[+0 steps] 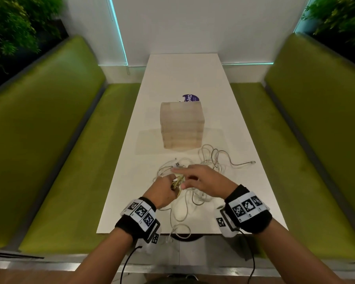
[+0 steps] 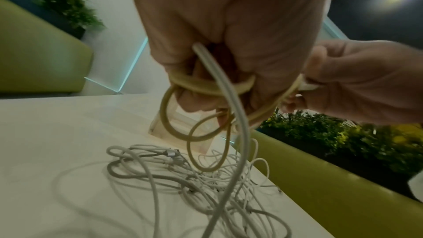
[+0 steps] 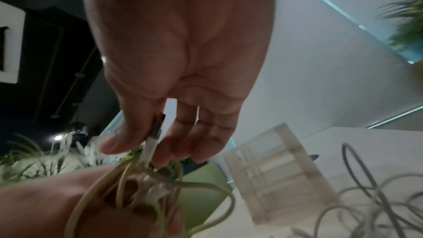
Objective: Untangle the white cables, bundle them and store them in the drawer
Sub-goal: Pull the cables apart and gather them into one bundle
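Note:
A tangle of white cables (image 1: 210, 160) (image 2: 183, 178) lies on the white table (image 1: 182, 74) in front of a small wooden drawer box (image 1: 181, 124) (image 3: 274, 169). My left hand (image 1: 172, 182) (image 2: 206, 71) grips a small coil of yellowish cable (image 1: 178, 181) (image 2: 174, 124) (image 3: 123, 178), with a white cable running down from the fist. My right hand (image 1: 186, 181) (image 3: 137, 149) is close beside it and pinches that cable's plug end (image 3: 156, 133) between thumb and fingers. The box's drawers appear closed.
Green padded benches (image 1: 55, 140) (image 1: 307, 130) flank the narrow table. A purple round label (image 1: 191, 98) lies behind the box. One cable loop (image 1: 179, 230) hangs over the near table edge. A loose plug end (image 1: 252, 162) lies at the right.

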